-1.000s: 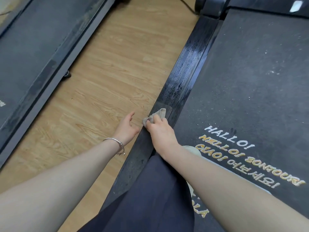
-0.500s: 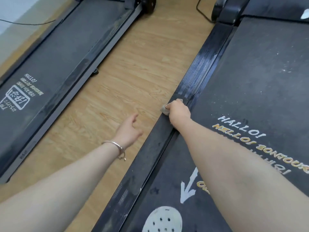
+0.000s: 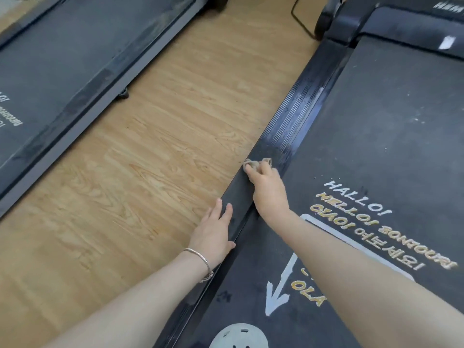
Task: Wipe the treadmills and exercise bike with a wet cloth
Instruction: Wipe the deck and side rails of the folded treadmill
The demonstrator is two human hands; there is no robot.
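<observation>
A black treadmill fills the right side, its belt (image 3: 391, 136) printed with greetings and a white arrow. Along its left edge runs a black ribbed side rail (image 3: 298, 116). My right hand (image 3: 265, 182) grips a small beige cloth (image 3: 253, 164) bunched under the fingers and presses it onto the rail. My left hand (image 3: 214, 231), with a silver bracelet at the wrist, lies flat with straight fingers on the rail's outer edge, a little nearer to me than the cloth. A second treadmill (image 3: 62, 61) lies at the left.
Light wood-look floor (image 3: 163, 151) runs between the two treadmills. A black cable (image 3: 298, 18) trails on the floor near the right treadmill's front upright (image 3: 344, 21). A small foot (image 3: 123, 92) sticks out under the left treadmill's grey frame.
My left hand has come down from above the floor onto the rail's edge. My right hand stays on the rail with the cloth; more of the cloth shows past its fingers.
</observation>
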